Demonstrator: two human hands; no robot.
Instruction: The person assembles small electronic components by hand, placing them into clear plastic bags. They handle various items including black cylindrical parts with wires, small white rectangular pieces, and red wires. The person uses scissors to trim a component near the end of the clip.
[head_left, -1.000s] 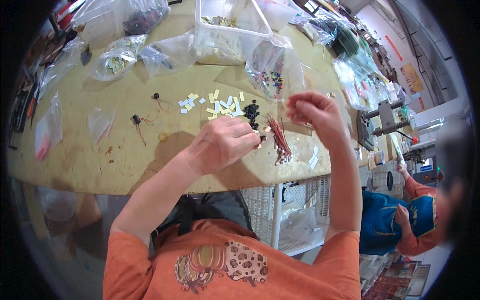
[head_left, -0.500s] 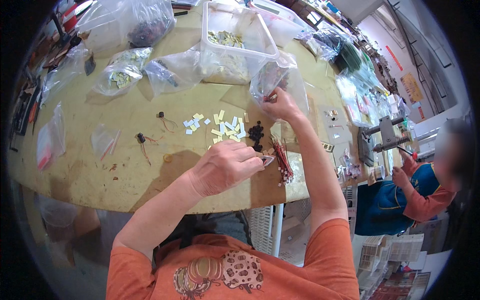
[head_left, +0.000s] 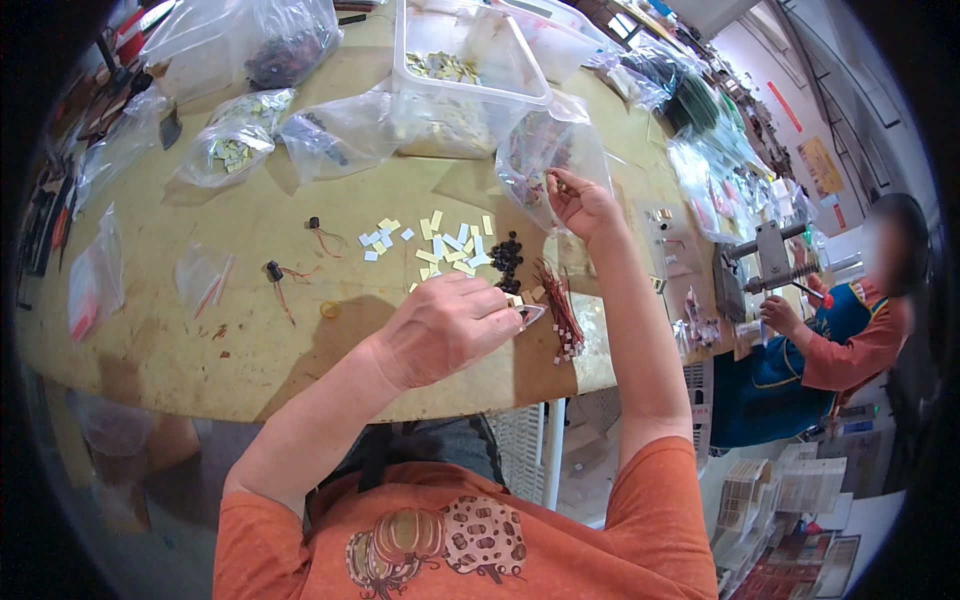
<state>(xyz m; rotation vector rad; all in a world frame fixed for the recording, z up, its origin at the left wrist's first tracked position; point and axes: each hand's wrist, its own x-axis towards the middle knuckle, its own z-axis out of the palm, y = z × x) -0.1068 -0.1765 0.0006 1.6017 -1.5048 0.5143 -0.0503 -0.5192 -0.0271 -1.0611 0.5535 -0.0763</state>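
Small pale-edged piece (head_left: pixel 533 316): held above the table (head_left: pixel 150 350), beside the wire bundle (head_left: pixel 563 310); exact kind too small to tell.
Left hand (head_left: pixel 445 325): thumb and fingertips clamped on the piece; pinched at one end, probably so the other end is left exposed.
Left pose: back of hand turned up, forearm slanted in from lower left.
Right hand (head_left: pixel 588 207): raised at the clear bag (head_left: pixel 525 160); thumb and fingertips drawn close, whether clamped on anything cannot be told.
Right pose: arm stretched forward, fingers bent leftward.
Black parts (head_left: pixel 507 258), pale pads (head_left: pixel 450 240): spread loose just beyond left hand, likely for short reaches.
Wired black part (head_left: pixel 273 270): laid well left, apparently kept apart from the piles.
Clear tub (head_left: pixel 478 91): stood behind, presumably as bulk stock.
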